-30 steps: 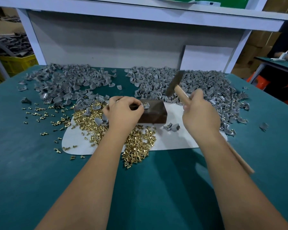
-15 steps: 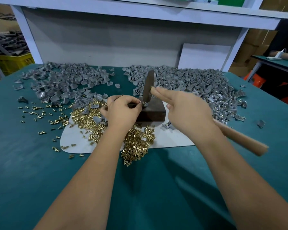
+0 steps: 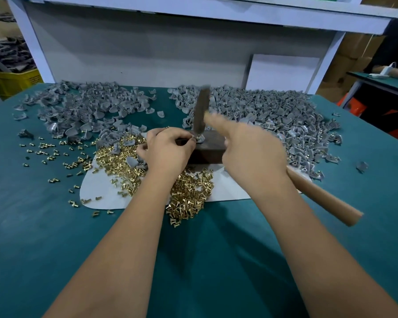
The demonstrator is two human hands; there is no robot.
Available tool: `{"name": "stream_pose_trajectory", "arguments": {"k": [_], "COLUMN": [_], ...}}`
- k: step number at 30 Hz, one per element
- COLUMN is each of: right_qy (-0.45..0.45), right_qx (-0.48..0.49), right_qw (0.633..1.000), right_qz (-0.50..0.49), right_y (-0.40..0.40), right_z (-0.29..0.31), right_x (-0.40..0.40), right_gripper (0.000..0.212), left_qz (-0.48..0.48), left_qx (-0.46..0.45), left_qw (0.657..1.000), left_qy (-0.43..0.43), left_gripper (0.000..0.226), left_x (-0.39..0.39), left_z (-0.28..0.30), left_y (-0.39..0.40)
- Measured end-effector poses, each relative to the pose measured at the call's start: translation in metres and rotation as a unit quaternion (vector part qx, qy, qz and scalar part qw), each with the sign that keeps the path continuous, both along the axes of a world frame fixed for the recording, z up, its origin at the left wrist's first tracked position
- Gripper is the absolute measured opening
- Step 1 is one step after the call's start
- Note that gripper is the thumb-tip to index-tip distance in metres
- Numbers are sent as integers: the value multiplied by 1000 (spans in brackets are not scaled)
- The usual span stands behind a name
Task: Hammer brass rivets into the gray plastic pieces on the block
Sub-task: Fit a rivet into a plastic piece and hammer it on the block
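A gray plastic piece (image 3: 201, 139) with a brass rivet sits on the dark block (image 3: 210, 149), mid-desk on a white mat (image 3: 106, 198). The left hand (image 3: 168, 150) pinches the piece steady. The right hand (image 3: 253, 154) grips the hammer (image 3: 201, 113), head touching the rivet. Loose rivets (image 3: 189, 193) lie before the block; gray pieces (image 3: 274, 113) are heaped toward the desk's far edge.

I find no text, label, brand, number or sign that I can read anywhere in this view.
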State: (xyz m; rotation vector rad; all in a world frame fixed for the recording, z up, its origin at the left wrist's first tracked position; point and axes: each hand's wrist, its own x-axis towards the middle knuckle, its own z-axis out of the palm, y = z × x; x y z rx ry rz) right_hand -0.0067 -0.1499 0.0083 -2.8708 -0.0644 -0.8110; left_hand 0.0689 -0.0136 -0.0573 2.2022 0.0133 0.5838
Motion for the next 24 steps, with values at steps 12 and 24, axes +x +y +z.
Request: {"name": "stream_pose_trajectory", "arguments": {"k": [12,24], "right_qy": [-7,17], "right_qx": [16,-26], "right_qw": [999,999], "right_qz": [-33,-22], "right_y": [6,1], "right_z": [-13,-17], "right_x": [-4,-11], "right_gripper": [76,76], "left_qz": [10,5], "left_qx": [-2,-14], "left_qw": [1000,1000], "left_qy": [5,21], "left_gripper": [2,12], "left_x": [0,-1], "left_z": [0,2], "left_y": [0,-1]}}
